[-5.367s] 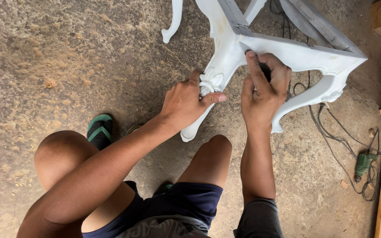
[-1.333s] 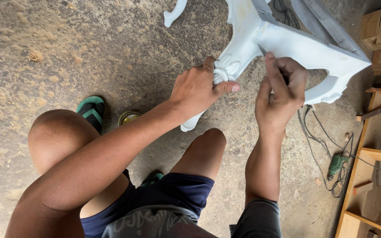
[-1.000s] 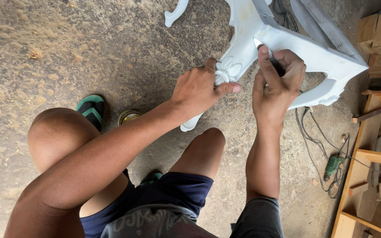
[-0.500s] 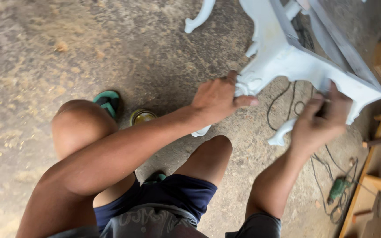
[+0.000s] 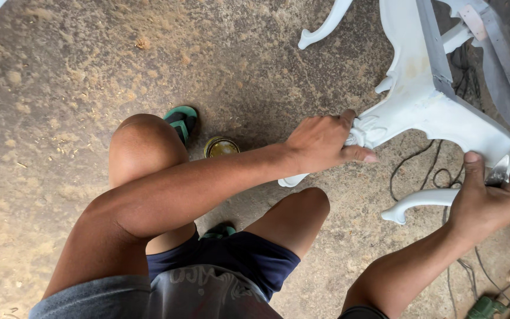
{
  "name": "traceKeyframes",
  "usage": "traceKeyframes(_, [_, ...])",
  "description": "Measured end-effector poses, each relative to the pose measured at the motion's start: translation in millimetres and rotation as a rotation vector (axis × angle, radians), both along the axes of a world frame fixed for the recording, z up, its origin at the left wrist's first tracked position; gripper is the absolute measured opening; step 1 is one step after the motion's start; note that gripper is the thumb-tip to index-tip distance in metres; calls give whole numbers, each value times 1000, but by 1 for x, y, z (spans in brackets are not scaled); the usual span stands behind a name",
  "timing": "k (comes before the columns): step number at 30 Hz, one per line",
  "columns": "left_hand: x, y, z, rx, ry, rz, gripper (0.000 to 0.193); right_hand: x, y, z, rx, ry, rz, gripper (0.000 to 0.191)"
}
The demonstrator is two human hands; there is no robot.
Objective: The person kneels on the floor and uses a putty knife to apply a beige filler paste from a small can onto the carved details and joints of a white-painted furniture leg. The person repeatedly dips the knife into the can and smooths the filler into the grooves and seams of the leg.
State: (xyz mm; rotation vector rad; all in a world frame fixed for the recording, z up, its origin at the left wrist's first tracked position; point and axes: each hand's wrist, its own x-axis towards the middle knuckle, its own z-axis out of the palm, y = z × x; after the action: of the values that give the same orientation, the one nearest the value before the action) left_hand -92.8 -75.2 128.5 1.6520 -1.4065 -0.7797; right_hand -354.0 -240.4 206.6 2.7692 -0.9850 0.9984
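A white carved furniture frame (image 5: pixel 426 100) with curved legs lies overturned on the dusty floor at the upper right. My left hand (image 5: pixel 324 143) grips its carved knee where a curved leg joins the rail. My right hand (image 5: pixel 494 192) holds the frame's far corner, thumb and fingers wrapped around the edge, with something small and greyish between them that I cannot make out. I am squatting, with my knees (image 5: pixel 143 139) below the hands.
A small round tin (image 5: pixel 221 147) with yellowish content stands on the floor by my green sandal (image 5: pixel 181 120). Black cables (image 5: pixel 426 177) trail under the frame, and a green power tool (image 5: pixel 485 307) lies at the bottom right. Sawdust covers the concrete floor.
My right hand has moved from the carved knee out to the frame's far right corner. The view has shifted left and the frame has turned slightly. My left hand stays on the carved knee.
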Motion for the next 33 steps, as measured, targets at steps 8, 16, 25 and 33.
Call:
traceKeyframes(8, [8,13,-9,37,-52,-54,80,-20,15,-19,-138,24,80,39])
traceKeyframes(16, [45,17,-32,23,-131,-103,74,-42,34,-37,101,18,-203,42])
traceKeyframes(25, [93,53,-62,154,-221,-145,74,-47,72,-111,214,-1,-82,28])
traceKeyframes(33, [136,62,-75,378,-370,-253,83,-17,117,-130,485,-10,-71,29])
